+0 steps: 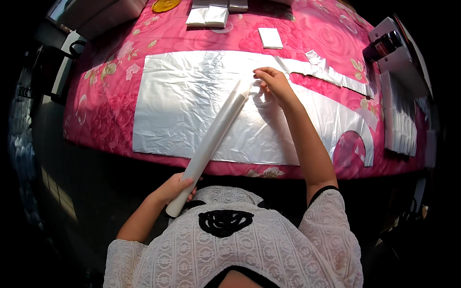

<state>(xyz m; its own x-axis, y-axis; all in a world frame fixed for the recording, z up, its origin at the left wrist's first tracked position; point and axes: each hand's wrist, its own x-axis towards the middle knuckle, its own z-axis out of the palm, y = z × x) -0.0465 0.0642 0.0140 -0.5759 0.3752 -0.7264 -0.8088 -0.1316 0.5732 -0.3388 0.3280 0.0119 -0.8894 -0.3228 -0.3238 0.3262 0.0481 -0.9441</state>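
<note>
My left hand [178,187] is wrapped round the near end of a long, pale white roll [210,139] that looks like rolled plastic film. The roll slants away from my lap, over the table edge, with its far end above a flat silvery-white plastic bag [177,108]. Close to that far end, my right hand [275,85] is closed with fingers curled in and the fingertips drawn together. Whether a bit of film lies between them is too small to tell. The bag is wrinkled and spread out, with a curved handle loop at its right end.
A pink rose-patterned cloth [113,108] covers the table. Torn silvery strips [331,76] lie at the upper right, near a small white packet [270,38]. White stacks [207,17] stand at the back. At the right edge are a dark bottle [382,46] and a folded white pile [399,117].
</note>
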